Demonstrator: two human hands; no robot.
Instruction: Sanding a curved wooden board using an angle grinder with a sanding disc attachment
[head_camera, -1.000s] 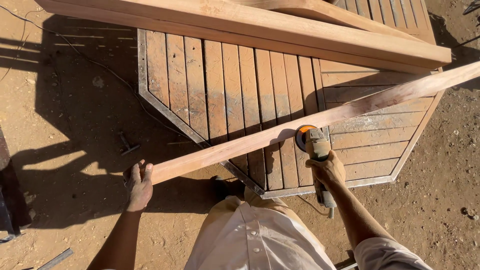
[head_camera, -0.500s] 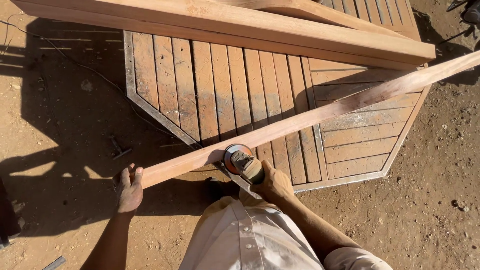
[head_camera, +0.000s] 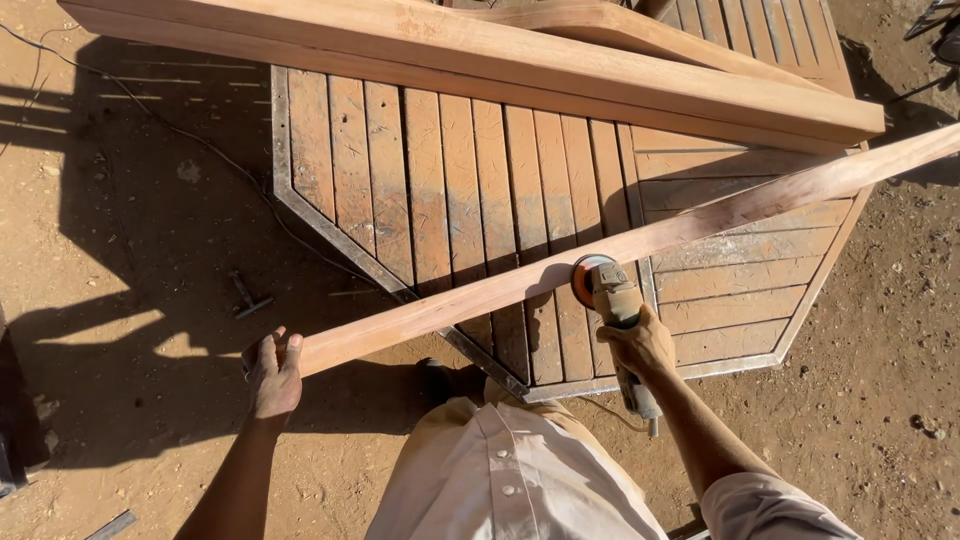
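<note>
- Grip: left hand (head_camera: 272, 375) clenched on the near end of the long plank (head_camera: 620, 243).
- Right hand (head_camera: 640, 343) grasps the angle grinder (head_camera: 612, 300), disc against the plank edge, above the slatted panel (head_camera: 440, 180).

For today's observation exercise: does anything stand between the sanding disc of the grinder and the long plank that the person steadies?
Nothing visible does. The right hand holds the angle grinder with its orange disc right at the near edge of the long plank. The left hand grips the plank's near end, well clear of the disc.
</note>
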